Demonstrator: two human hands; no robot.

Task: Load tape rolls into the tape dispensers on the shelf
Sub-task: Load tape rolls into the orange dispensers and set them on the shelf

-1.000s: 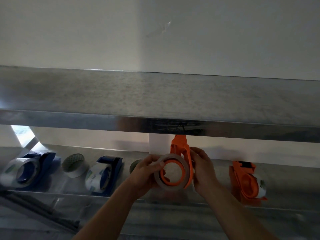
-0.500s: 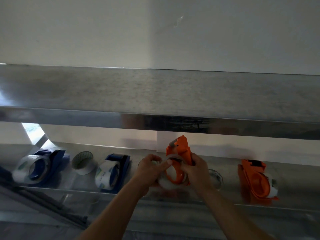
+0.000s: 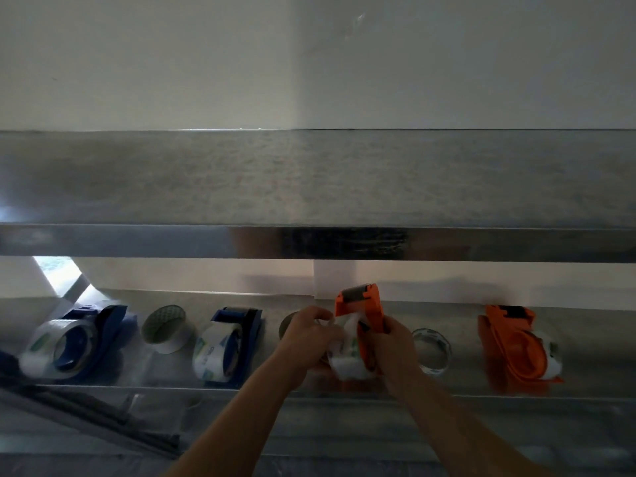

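A second ago I held the tape roll point(image 3: 347, 356) flat in front of the orange dispenser point(image 3: 368, 325), with its round hole facing me. Now the roll sits down inside the dispenser, low between my two hands, so I think the roll is on its wheel and the next job is to pull the loose end up to the top. My right hand point(image 3: 392, 346) is wrapped tight around the dispenser's handle. My left hand point(image 3: 306, 335) is curled up with its fingers point(image 3: 318, 316) pinched near the top of the roll, maybe on the tape end, but it is too blurry to be sure. The roll looks clear and shiny with a white side. The dispenser is hard orange plastic with a dark roller on top. Left of my fingers stand two blue dispensers point(image 3: 237, 342) with rolls already in, and a loose roll point(image 3: 167, 328) between them. Right of my fingers lies a clear loose roll point(image 3: 432, 351), and further right a second orange dispenser point(image 3: 516, 342) that has a roll in it. The shelf point(image 3: 344, 390) is smooth grey metal.
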